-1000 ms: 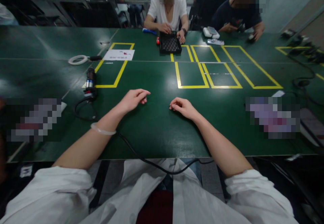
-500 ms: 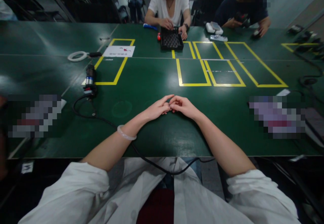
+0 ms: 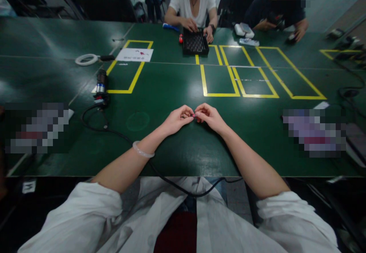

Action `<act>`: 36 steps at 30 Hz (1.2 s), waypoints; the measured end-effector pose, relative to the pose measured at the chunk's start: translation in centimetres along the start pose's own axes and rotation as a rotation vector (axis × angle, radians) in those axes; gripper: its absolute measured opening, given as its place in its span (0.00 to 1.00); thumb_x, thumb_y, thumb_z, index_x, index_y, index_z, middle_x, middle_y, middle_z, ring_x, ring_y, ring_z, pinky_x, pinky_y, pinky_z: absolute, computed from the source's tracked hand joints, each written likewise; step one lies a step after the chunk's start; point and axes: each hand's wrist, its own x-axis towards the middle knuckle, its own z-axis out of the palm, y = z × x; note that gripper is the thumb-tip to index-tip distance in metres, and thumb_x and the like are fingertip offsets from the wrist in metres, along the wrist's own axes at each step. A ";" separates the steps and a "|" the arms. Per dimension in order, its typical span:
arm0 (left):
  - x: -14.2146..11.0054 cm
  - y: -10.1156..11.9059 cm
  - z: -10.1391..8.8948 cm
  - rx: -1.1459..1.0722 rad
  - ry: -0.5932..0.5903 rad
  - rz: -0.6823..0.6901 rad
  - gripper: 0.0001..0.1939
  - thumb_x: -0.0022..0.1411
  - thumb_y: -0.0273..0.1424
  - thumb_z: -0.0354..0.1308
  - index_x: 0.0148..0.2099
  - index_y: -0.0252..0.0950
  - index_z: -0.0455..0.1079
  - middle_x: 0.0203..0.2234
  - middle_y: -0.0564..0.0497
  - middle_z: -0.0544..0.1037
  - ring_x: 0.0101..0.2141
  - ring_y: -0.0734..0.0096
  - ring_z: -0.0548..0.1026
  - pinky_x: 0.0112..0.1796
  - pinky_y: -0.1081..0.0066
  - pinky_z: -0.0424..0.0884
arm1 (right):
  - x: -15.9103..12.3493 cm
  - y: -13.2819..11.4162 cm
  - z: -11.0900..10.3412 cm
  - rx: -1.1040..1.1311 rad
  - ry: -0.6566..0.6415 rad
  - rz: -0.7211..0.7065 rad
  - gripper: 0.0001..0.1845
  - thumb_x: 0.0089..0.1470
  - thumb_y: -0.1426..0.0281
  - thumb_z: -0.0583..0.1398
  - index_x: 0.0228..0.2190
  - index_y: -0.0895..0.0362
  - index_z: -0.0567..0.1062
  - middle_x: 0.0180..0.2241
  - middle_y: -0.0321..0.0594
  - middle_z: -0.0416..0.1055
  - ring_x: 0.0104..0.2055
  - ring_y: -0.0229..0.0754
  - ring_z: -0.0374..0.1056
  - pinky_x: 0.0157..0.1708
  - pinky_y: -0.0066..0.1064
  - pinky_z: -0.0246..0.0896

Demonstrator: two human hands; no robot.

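Note:
Between my fingertips is a small dark part with a pink-red patch [image 3: 193, 115], too small to name more closely. My left hand [image 3: 179, 120] pinches its left end with thumb and fingers. From the other side my right hand [image 3: 209, 117] closes on its right end, covering much of it. Both hands are just above or resting on the green tabletop [image 3: 171, 153], near its front edge. A pale bangle [image 3: 143, 150] circles my left wrist.
A black cylindrical device [image 3: 101, 83] with a cable stands left. Yellow tape outlines [image 3: 221, 94] mark the table. A white card [image 3: 135, 54] and coiled white cable [image 3: 86, 59] lie behind. Across, a person handles a black tray [image 3: 196, 46]; blurred flat items [image 3: 313, 131] flank me.
My fingers have shifted and drawn slightly apart, so the small dark and pink-red part now shows between them. The view has tilted slightly.

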 end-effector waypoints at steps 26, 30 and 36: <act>0.0 0.2 -0.2 0.145 0.092 0.062 0.11 0.59 0.34 0.62 0.41 0.33 0.68 0.34 0.50 0.75 0.33 0.74 0.73 0.38 0.72 0.68 | -0.4 -0.4 -0.1 -0.355 -0.002 -0.166 0.09 0.54 0.66 0.63 0.37 0.55 0.72 0.34 0.37 0.72 0.32 0.38 0.67 0.31 0.30 0.61; 0.0 0.2 -0.2 0.129 0.095 0.051 0.12 0.58 0.34 0.62 0.41 0.33 0.68 0.34 0.50 0.75 0.33 0.74 0.72 0.37 0.72 0.68 | -0.4 -0.6 -0.2 -0.386 0.010 -0.195 0.08 0.54 0.67 0.62 0.37 0.56 0.72 0.35 0.38 0.72 0.33 0.38 0.68 0.32 0.31 0.62; 0.0 0.3 -0.2 0.149 0.093 0.065 0.11 0.59 0.33 0.60 0.42 0.32 0.69 0.35 0.48 0.75 0.34 0.73 0.72 0.38 0.71 0.67 | -0.5 -0.8 -0.3 -0.436 0.019 -0.231 0.07 0.55 0.68 0.61 0.37 0.56 0.72 0.36 0.39 0.72 0.33 0.39 0.68 0.33 0.31 0.63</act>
